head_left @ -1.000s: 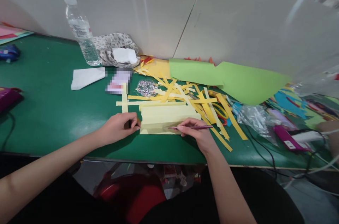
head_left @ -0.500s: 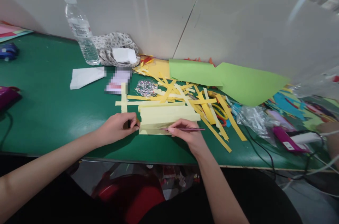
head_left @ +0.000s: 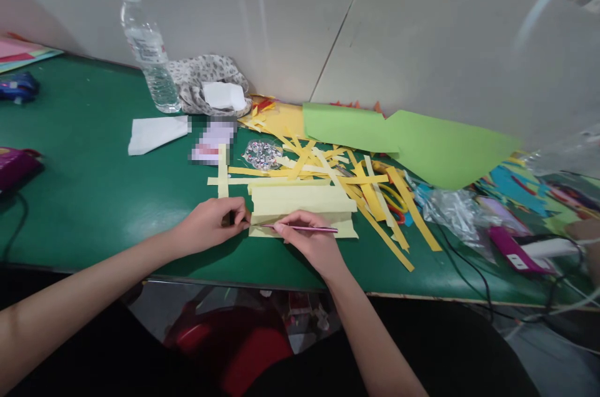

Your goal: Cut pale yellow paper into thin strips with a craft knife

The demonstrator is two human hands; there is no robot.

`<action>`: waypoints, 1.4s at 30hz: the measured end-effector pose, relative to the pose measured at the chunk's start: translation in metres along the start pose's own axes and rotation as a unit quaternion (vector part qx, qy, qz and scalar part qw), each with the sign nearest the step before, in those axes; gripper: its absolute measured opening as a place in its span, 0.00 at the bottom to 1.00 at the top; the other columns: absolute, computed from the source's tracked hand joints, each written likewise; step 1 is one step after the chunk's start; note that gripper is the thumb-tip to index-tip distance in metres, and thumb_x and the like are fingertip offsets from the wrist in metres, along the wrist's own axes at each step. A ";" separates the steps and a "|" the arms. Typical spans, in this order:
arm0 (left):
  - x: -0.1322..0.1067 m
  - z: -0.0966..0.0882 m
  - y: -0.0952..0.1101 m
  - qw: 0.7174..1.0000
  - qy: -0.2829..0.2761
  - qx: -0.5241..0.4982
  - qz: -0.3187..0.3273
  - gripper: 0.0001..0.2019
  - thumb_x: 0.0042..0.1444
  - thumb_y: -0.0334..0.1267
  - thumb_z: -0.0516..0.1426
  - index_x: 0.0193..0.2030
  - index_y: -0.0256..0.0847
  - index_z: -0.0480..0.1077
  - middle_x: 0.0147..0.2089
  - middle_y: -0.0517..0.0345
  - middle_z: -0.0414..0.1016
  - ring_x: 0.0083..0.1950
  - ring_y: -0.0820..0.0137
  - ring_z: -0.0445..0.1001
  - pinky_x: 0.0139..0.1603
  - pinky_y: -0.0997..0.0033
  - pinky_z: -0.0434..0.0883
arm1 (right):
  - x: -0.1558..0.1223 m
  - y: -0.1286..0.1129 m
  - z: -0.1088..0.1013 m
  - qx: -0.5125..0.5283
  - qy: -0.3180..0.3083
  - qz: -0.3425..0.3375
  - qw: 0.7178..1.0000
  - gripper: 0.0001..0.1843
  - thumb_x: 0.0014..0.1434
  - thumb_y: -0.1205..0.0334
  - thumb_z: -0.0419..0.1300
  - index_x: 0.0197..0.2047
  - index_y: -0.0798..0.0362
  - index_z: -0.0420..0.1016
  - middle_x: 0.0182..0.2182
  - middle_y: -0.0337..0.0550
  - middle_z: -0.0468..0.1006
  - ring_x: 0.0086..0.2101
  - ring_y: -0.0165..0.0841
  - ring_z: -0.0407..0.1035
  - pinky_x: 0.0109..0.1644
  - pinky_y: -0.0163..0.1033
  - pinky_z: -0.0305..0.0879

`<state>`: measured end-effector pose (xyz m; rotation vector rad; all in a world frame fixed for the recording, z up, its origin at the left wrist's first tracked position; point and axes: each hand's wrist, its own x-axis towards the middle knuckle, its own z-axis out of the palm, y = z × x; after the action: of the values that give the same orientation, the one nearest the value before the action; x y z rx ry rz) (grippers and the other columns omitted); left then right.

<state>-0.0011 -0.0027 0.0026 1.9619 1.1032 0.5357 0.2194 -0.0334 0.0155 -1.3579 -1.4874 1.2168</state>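
Note:
A pale yellow sheet of paper (head_left: 300, 199) with pleat-like folds lies on the green table in front of me. My left hand (head_left: 225, 219) is closed, thumb and fingertips pinched at the sheet's left edge. A slim pink pen-like stick (head_left: 319, 230) is gripped in my right hand (head_left: 304, 237) like a pencil, lying nearly level over the lower fold. Its thin tip points left and reaches close to my left fingertips. Behind the sheet, cut yellow paper strips (head_left: 375, 179) lie crisscrossed, partly over yellow-handled scissors (head_left: 396, 197).
A water bottle (head_left: 152, 65) stands by the wall beside a spotted cloth (head_left: 206, 69). A clear dish of small beads (head_left: 263, 154) sits behind the sheet. Green paper (head_left: 435, 147), crumpled plastic (head_left: 454, 212) and a magenta power strip (head_left: 518, 252) with cords lie to the right.
My right hand has slid left along the lower fold with the pink stick, uncovering the sheet's right end. My left hand stays at the left edge. The view has shifted slightly.

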 end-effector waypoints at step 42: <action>-0.001 0.000 0.004 1.000 0.014 0.020 0.004 0.08 0.50 0.31 0.53 0.28 0.42 0.55 0.36 0.63 0.77 0.28 0.77 0.67 0.29 0.77 0.61 | -0.002 0.003 0.000 -0.013 0.001 -0.012 1.000 0.07 0.50 0.57 0.66 0.27 0.51 0.78 0.24 0.39 0.79 0.27 0.33 0.72 0.33 0.37 0.67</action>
<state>0.0004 -0.0044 0.0063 2.0009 1.1319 0.5512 0.2202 -0.0359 0.0129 -1.3552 -1.5185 1.1845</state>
